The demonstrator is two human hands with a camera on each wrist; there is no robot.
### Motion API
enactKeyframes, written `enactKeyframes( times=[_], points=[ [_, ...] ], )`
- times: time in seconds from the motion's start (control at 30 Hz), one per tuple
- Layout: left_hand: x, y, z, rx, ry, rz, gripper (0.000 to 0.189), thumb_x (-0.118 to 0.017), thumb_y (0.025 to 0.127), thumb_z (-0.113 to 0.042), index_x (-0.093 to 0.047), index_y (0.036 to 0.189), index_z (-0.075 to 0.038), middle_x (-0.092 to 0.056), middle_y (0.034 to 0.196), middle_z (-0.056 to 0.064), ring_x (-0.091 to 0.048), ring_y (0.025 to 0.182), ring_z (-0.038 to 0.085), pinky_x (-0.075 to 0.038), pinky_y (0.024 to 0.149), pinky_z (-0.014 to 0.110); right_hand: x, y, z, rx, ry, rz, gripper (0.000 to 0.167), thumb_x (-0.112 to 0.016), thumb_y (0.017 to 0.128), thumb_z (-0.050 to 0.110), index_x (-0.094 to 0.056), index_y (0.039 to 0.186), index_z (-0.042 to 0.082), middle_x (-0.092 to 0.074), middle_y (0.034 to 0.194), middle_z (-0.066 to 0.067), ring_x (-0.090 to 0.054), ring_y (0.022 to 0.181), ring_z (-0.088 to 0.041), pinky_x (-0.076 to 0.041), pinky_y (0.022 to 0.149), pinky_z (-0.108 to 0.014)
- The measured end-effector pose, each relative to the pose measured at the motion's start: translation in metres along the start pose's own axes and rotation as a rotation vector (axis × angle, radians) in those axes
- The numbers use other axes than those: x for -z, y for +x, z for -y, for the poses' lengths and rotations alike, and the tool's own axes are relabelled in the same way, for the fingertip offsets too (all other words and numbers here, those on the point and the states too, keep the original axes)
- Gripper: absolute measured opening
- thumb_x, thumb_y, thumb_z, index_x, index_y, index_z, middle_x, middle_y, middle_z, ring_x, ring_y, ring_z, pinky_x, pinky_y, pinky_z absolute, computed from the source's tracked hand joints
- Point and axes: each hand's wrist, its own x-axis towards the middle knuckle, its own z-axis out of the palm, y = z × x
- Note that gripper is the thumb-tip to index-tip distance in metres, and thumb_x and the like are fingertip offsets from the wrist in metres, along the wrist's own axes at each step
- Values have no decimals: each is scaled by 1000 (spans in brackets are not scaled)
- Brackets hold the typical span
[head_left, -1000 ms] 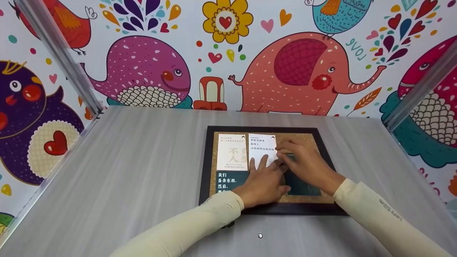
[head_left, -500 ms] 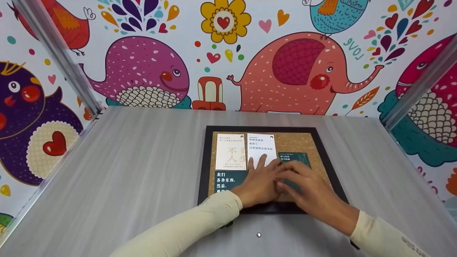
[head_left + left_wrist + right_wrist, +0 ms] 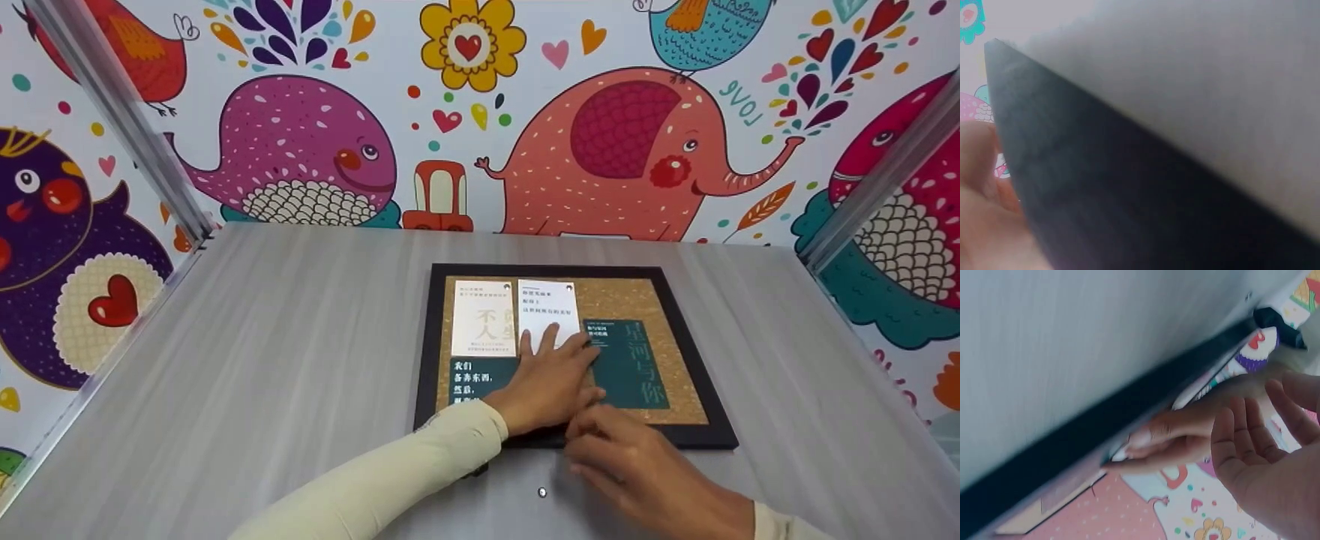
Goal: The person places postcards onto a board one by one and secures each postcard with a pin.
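A cork board (image 3: pixel 619 296) in a black frame (image 3: pixel 697 435) lies on the table in the head view. Across its middle my left hand (image 3: pixel 546 386) rests with fingers spread, the tips on a white card (image 3: pixel 549 300) with dark print. To its left sits a white card (image 3: pixel 480 304) with gold characters, above a dark green card (image 3: pixel 480 371) partly covered by my forearm. Another dark green card (image 3: pixel 630 367) lies to the right. My right hand (image 3: pixel 645 465) is at the frame's front edge, fingers loosely bent; the right wrist view shows nothing in its fingers (image 3: pixel 1224 439).
A small shiny round thing (image 3: pixel 542 493) is on the grey table (image 3: pixel 322 337) in front of the frame. Behind the table stands a wall (image 3: pixel 540 150) with cartoon animals. Metal posts (image 3: pixel 135 120) rise at both sides.
My right hand has drawn back from the right green card, down toward the frame's front edge, uncovering that card. The left hand has stayed in place.
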Motion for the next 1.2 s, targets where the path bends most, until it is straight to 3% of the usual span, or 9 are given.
enactKeyframes(
  times=[0.23, 0.4, 0.6, 1.2],
  points=[
    [-1, 0, 2, 5, -8, -6, 63, -64, 110, -52, -54, 164, -21, -43, 174, -1, -30, 163, 36, -25, 126, 74, -9, -5, 5, -30, 18, 255, 18, -75, 108, 26, -83, 124, 28, -64, 133, 9, -61, 114, -5, -61, 93, -40],
    [0, -1, 2, 7, -18, 1, 63, -64, 110, -51, -53, 165, -21, -42, 174, -1, -29, 163, 36, -24, 126, 74, -13, -5, 5, -58, 39, 336, 22, -70, 111, 33, -82, 129, 29, -65, 134, 9, -61, 118, -7, -61, 95, -42],
    [0, -1, 2, 9, -24, 9, 63, -64, 111, -50, -53, 165, -21, -42, 174, -1, -28, 164, 36, -23, 127, 74, -14, -4, 6, -65, 49, 363, 25, -67, 112, 34, -80, 134, 30, -63, 134, 10, -61, 118, -6, -61, 96, -42],
    [0, -1, 1, 7, -49, 24, 64, -62, 111, -51, -51, 166, -21, -40, 176, -1, -25, 165, 37, -21, 127, 74, -24, 5, 5, 18, 4, 335, 23, -71, 110, 28, -80, 131, 28, -67, 128, 11, -61, 113, -4, -61, 94, -37]
  ],
)
